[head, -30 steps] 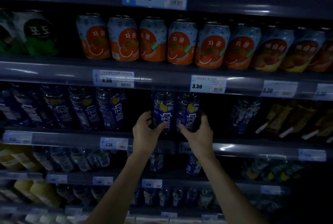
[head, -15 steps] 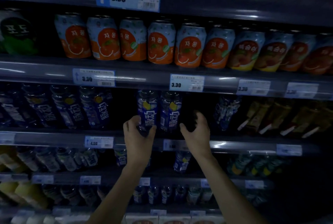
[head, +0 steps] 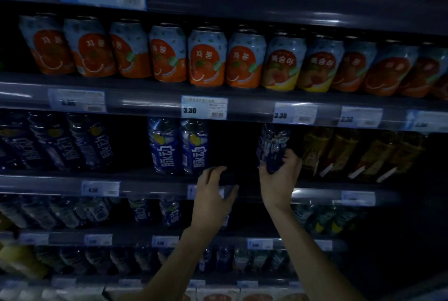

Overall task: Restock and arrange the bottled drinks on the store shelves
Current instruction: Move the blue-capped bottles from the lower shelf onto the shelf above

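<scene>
The step in hand appears to be repositioning one blue sports-drink bottle (head: 272,149) on the third shelf (head: 60,185). The right hand (head: 281,179) is closed around the bottle's lower body; the bottle stands tilted at the right edge of a dark gap, just beside the amber bottles (head: 339,153). The left hand (head: 213,194) is unclenched, holding nothing, fingers at the shelf lip below the two front-facing blue bottles (head: 179,148). The next move probably calls for sliding the gripped bottle left into the gap, upright and label forward.
</scene>
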Tool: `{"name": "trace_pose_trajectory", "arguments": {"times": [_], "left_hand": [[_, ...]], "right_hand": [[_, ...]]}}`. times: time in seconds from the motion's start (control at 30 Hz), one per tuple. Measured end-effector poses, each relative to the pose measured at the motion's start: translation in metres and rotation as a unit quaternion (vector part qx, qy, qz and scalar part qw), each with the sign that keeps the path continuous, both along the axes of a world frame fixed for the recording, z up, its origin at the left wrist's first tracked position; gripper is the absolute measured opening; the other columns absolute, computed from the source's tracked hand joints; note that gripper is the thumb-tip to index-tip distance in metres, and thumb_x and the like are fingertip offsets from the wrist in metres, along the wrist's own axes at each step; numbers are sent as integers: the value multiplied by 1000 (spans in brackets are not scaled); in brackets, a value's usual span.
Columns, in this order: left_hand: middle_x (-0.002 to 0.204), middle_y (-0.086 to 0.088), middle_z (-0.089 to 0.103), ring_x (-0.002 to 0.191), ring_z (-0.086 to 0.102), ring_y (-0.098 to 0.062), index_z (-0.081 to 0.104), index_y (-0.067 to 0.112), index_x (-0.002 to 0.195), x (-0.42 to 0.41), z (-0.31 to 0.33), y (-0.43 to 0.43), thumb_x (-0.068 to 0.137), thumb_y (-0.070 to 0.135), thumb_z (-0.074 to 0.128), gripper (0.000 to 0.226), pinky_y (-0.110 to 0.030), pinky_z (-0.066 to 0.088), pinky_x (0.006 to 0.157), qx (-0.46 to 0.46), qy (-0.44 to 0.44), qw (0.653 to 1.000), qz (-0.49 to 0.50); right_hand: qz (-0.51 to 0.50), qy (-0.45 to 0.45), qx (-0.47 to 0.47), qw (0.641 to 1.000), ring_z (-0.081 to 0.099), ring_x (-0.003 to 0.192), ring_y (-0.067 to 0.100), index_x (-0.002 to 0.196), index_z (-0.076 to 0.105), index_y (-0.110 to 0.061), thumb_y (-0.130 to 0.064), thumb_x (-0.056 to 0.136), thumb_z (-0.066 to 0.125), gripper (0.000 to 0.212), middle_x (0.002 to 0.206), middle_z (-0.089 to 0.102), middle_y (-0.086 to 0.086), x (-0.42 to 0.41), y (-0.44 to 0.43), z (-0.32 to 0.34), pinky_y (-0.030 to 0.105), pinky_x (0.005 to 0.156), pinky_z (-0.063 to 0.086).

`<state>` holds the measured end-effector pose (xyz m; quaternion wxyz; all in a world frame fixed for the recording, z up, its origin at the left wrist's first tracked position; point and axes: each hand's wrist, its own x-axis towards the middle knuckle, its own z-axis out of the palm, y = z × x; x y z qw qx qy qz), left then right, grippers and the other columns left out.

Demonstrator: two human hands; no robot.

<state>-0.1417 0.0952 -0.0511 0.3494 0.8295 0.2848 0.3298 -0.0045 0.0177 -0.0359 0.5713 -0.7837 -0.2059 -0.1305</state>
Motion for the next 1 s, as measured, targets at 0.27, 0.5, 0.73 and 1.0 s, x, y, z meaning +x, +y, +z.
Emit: {"name": "trace_pose_trajectory", "arguments": {"times": [0.27,0.5,0.73,1.0], "left_hand": [[116,-8,59,112,51,-29,61,10,119,19,-20,-6,85,36,63,42,-43,40,101,146,103,982,52],[117,-9,57,113,47,-30,62,9,117,22,-20,-6,88,34,62,38,-43,41,99,127,99,985,59],[121,-10,53,118,43,-31,61,9,119,10,-21,-3,89,34,60,40,-45,41,99,126,97,985,61],[126,-10,49,122,40,-28,58,10,120,-2,-14,3,90,33,58,38,-44,39,101,103,75,990,57]], "right_hand": [[74,69,34,994,47,115,13,140,35,-8,-20,79,77,75,127,50,6,29,-1,-2,20,95,37],[94,118,86,985,51,98,8,131,38,-16,-18,74,79,70,110,51,-5,38,2,-6,-6,66,35],[100,129,87,983,57,86,-7,117,35,-23,-20,67,84,70,103,55,-6,34,4,-3,-3,64,40],[76,119,100,985,55,83,-12,113,32,-35,-27,64,80,69,98,51,-21,3,9,-10,1,60,41]]}}
